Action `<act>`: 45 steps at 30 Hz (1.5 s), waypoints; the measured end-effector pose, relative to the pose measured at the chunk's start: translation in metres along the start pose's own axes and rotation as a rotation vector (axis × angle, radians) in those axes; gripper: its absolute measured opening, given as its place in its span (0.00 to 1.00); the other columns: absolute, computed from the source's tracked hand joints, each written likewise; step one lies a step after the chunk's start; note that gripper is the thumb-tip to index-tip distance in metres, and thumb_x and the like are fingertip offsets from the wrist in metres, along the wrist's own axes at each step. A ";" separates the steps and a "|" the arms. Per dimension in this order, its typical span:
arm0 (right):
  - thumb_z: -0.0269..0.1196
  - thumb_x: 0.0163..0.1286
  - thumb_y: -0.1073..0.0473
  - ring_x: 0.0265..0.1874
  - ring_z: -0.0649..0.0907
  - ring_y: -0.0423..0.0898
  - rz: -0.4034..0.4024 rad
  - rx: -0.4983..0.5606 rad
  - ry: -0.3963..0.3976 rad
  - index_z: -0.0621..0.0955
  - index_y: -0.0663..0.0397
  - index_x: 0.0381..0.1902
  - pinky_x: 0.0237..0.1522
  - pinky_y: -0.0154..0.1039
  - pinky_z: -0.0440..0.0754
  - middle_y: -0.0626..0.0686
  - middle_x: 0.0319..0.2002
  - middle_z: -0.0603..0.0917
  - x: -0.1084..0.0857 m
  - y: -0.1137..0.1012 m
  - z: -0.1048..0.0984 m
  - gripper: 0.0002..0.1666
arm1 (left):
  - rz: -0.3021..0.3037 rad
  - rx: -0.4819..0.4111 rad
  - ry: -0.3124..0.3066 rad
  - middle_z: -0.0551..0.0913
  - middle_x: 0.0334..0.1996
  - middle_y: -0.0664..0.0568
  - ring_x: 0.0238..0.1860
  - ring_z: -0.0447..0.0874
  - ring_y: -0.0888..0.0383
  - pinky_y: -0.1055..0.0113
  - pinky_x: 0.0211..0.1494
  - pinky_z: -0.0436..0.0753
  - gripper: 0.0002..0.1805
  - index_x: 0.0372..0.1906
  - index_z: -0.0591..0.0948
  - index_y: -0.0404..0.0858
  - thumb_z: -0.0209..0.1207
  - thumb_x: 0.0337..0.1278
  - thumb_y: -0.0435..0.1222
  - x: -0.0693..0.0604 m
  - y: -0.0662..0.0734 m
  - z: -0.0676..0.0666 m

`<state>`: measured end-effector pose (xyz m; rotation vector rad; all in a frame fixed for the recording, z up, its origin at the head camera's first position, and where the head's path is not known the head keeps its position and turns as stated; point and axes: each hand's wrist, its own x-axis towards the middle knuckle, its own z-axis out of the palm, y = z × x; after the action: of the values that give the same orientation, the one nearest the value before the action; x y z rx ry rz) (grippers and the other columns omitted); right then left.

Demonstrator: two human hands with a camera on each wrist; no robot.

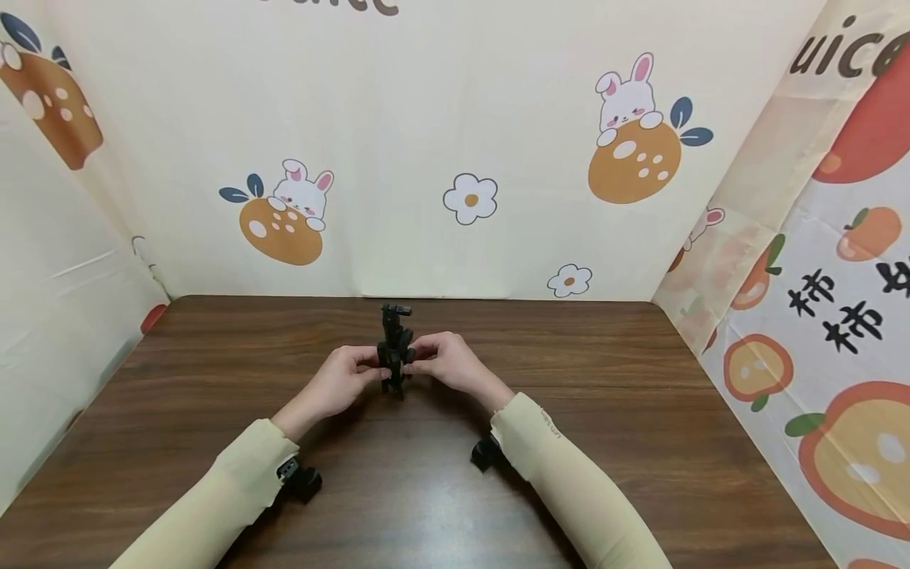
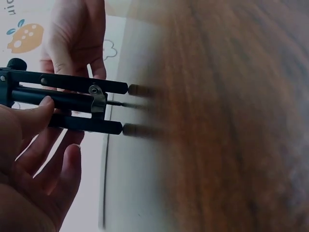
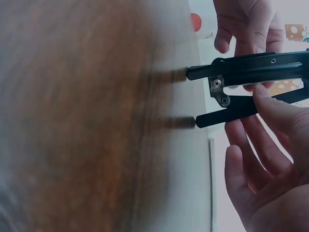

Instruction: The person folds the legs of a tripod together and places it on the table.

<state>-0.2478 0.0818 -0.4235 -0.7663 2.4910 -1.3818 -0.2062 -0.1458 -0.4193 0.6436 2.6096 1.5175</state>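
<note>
A small black tripod (image 1: 393, 348) stands upright near the back of the table, its legs drawn in close to the centre column. My left hand (image 1: 344, 382) grips its lower part from the left, with the thumb against the dark tube in the left wrist view. From the other side my right hand (image 1: 451, 361) holds it, and the right wrist view shows that thumb pressed on one leg (image 3: 227, 115). Leg tips (image 2: 122, 128) meet the tabletop, where they are mirrored. A metal hinge bracket (image 2: 98, 99) joins the legs low down. Some fingers are hidden behind the tripod.
The dark brown wooden table (image 1: 604, 411) ends at a cream cloth backdrop (image 1: 398, 237) printed with rabbits and fruit. Cloth panels also hang at the left (image 1: 71, 276) and right (image 1: 803, 356). Black wrist cameras (image 1: 302, 484) hang under both sleeves.
</note>
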 end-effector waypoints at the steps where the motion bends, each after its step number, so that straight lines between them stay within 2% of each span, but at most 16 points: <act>1: 0.71 0.65 0.60 0.38 0.82 0.41 0.003 -0.011 0.007 0.87 0.45 0.37 0.40 0.39 0.78 0.41 0.35 0.87 0.000 -0.001 0.001 0.04 | -0.001 0.000 0.002 0.88 0.42 0.54 0.50 0.84 0.53 0.51 0.54 0.80 0.09 0.46 0.88 0.42 0.64 0.63 0.30 0.000 0.000 0.000; 4: 0.71 0.64 0.60 0.36 0.82 0.40 0.012 -0.030 0.032 0.87 0.44 0.34 0.38 0.38 0.78 0.40 0.33 0.86 -0.002 -0.002 0.002 0.03 | -0.005 0.019 0.033 0.87 0.43 0.53 0.50 0.84 0.53 0.51 0.53 0.81 0.09 0.47 0.87 0.41 0.66 0.62 0.32 -0.001 -0.002 -0.001; 7: 0.73 0.63 0.58 0.32 0.81 0.39 0.009 -0.045 0.060 0.86 0.44 0.29 0.34 0.37 0.77 0.40 0.29 0.86 -0.005 -0.004 0.004 0.05 | -0.014 0.022 0.088 0.85 0.46 0.51 0.50 0.83 0.51 0.49 0.53 0.79 0.14 0.50 0.84 0.40 0.68 0.60 0.32 -0.003 -0.003 -0.002; 10: 0.74 0.61 0.57 0.28 0.80 0.40 0.001 -0.065 0.079 0.84 0.46 0.27 0.31 0.36 0.76 0.41 0.26 0.84 -0.007 -0.006 0.006 0.08 | -0.015 0.020 0.117 0.83 0.46 0.49 0.50 0.82 0.50 0.47 0.53 0.78 0.16 0.52 0.81 0.39 0.68 0.58 0.30 -0.005 -0.005 -0.003; 19: 0.73 0.62 0.58 0.25 0.80 0.39 -0.018 -0.101 0.090 0.82 0.48 0.27 0.28 0.35 0.77 0.41 0.25 0.83 -0.013 -0.011 0.010 0.09 | 0.017 0.007 0.070 0.85 0.39 0.51 0.44 0.84 0.52 0.48 0.52 0.78 0.15 0.48 0.81 0.37 0.67 0.56 0.26 -0.007 -0.008 0.000; 24: 0.74 0.61 0.57 0.25 0.80 0.38 -0.030 -0.108 0.080 0.82 0.47 0.27 0.28 0.34 0.76 0.41 0.25 0.83 -0.014 -0.012 0.011 0.09 | 0.013 0.008 0.051 0.84 0.39 0.51 0.43 0.84 0.52 0.51 0.50 0.79 0.15 0.48 0.81 0.37 0.69 0.56 0.29 -0.006 -0.007 0.004; 33: 0.74 0.61 0.62 0.30 0.83 0.36 -0.022 -0.089 -0.060 0.87 0.50 0.37 0.32 0.33 0.80 0.41 0.29 0.87 -0.013 -0.011 0.010 0.07 | 0.012 0.032 0.073 0.84 0.36 0.53 0.38 0.83 0.57 0.57 0.45 0.79 0.11 0.46 0.82 0.39 0.67 0.59 0.30 -0.005 -0.003 0.007; 36: 0.74 0.60 0.62 0.31 0.83 0.34 -0.057 -0.147 -0.070 0.88 0.51 0.37 0.34 0.32 0.80 0.41 0.30 0.87 -0.011 -0.010 0.010 0.07 | 0.009 0.068 0.070 0.84 0.34 0.55 0.35 0.82 0.58 0.58 0.43 0.78 0.11 0.46 0.82 0.41 0.67 0.59 0.30 -0.004 -0.002 0.006; 41: 0.75 0.58 0.60 0.31 0.80 0.33 -0.170 -0.289 -0.038 0.89 0.50 0.34 0.37 0.31 0.78 0.40 0.31 0.87 -0.006 -0.006 0.008 0.05 | 0.014 0.151 0.071 0.85 0.36 0.55 0.35 0.82 0.59 0.56 0.42 0.79 0.12 0.49 0.82 0.42 0.66 0.61 0.33 -0.003 0.001 0.006; 45: 0.75 0.58 0.58 0.31 0.80 0.33 -0.199 -0.328 -0.042 0.89 0.48 0.32 0.37 0.31 0.77 0.39 0.30 0.86 -0.004 -0.006 0.007 0.05 | 0.012 0.190 0.073 0.86 0.37 0.54 0.35 0.83 0.60 0.56 0.42 0.80 0.14 0.50 0.82 0.42 0.66 0.61 0.33 -0.003 0.003 0.006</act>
<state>-0.2395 0.0765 -0.4225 -1.1214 2.7046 -1.0047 -0.2012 -0.1413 -0.4204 0.6297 2.8347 1.3309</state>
